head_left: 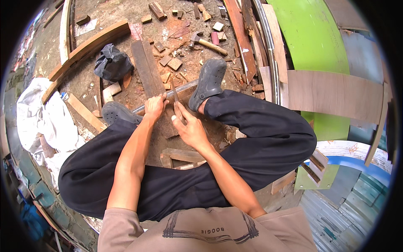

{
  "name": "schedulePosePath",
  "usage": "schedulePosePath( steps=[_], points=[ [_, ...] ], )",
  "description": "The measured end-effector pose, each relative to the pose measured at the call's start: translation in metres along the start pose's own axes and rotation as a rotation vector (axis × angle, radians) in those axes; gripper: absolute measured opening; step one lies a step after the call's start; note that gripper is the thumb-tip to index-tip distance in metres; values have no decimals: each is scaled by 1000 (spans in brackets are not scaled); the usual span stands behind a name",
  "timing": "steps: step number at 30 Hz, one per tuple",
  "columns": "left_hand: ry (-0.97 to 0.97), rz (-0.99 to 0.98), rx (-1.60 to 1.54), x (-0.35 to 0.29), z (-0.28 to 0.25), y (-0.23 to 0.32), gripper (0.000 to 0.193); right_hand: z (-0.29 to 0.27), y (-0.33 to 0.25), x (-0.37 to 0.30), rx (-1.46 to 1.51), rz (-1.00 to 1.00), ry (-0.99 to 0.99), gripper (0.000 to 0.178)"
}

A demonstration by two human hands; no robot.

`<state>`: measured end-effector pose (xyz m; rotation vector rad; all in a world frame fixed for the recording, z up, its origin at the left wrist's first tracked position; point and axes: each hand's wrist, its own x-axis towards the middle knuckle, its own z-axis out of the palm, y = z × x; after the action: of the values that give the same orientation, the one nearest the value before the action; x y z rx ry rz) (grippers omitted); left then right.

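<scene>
An outdoor work yard is shown from above, its dirt ground strewn with wood offcuts. A green panel is set at the right, and a white cloth is bunched at the left. Between two grey-clogged feet, a brown plank is laid lengthwise and crossed by a metal bar. A narrow, pointed tool is held in the right hand — fingers wrapped around its lower part, blade directed away from the body, just above the bar and beside the plank. The left hand is curled low over the plank, near the bar's middle; whether anything is gripped by it cannot be told, as its fingertips are hidden. Beyond the feet, a hammer is seen lying among the scraps — near it, a small red cylinder. A black bag is crumpled left of the plank.
</scene>
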<state>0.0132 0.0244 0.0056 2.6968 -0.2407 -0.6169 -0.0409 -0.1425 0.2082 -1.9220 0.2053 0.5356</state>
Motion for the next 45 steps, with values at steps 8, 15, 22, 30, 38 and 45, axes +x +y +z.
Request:
schedulePosePath(
  steps=[8, 15, 22, 30, 38, 45],
  points=[
    [-1, -20, 18, -1, 8, -7, 41, -31, -25, -89, -64, -201, -32, 73],
    [-10, -43, -7, 2, 12, -11, 39, -8, -2, -16, -99, 121, -124, 67],
    [23, -22, 1, 2, 6, -5, 38, -35, -31, -84, -26, -54, -116, 71],
    [74, 2, 20, -6, 21, -12, 40, -17, -32, -29, -84, 66, -128, 71],
    [-8, -17, 8, -1, -3, 8, 39, -11, -25, -3, -106, 126, -91, 72],
    [133, 54, 41, -8, 20, -8, 38, -44, -75, -66, -69, 160, -202, 73]
  ],
)
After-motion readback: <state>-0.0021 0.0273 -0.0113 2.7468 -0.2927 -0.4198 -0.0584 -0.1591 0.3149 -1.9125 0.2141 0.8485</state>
